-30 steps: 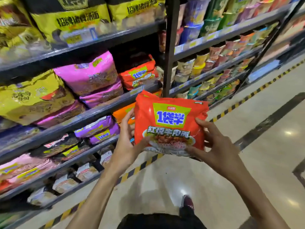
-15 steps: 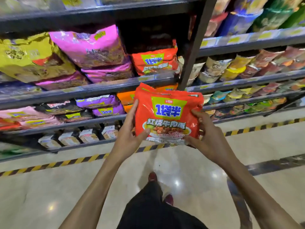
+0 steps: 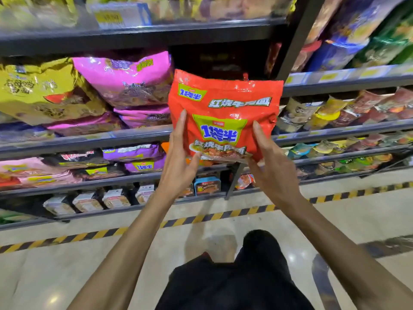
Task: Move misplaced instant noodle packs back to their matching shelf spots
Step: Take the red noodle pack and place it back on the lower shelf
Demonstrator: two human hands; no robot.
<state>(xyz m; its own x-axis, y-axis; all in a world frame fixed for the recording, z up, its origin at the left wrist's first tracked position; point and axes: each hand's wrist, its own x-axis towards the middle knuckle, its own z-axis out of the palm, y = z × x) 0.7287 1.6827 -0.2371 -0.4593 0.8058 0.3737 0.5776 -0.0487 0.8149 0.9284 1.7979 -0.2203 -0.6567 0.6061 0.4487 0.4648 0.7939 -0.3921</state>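
Opening logged: a dark gap (image 3: 214, 59) on the second shelf. It is bounded on the left by the pink pack stack (image 3: 125, 81), on the right by the black upright post (image 3: 290, 41), and above by the upper shelf board (image 3: 156, 36). I read its upper part as free.

The red pack (image 3: 223, 113), gripped by the left hand (image 3: 176, 162) and right hand (image 3: 270, 166), covers the lower part, so I cannot tell what lies there.

Yellow packs (image 3: 40, 90) fill the bay left of the pink stack. Cups (image 3: 299, 108) crowd the shelf right of the post. Purple packs (image 3: 134, 152) sit close under the shelf rail (image 3: 89, 138). The aisle floor (image 3: 67, 260) beneath the arms is open.
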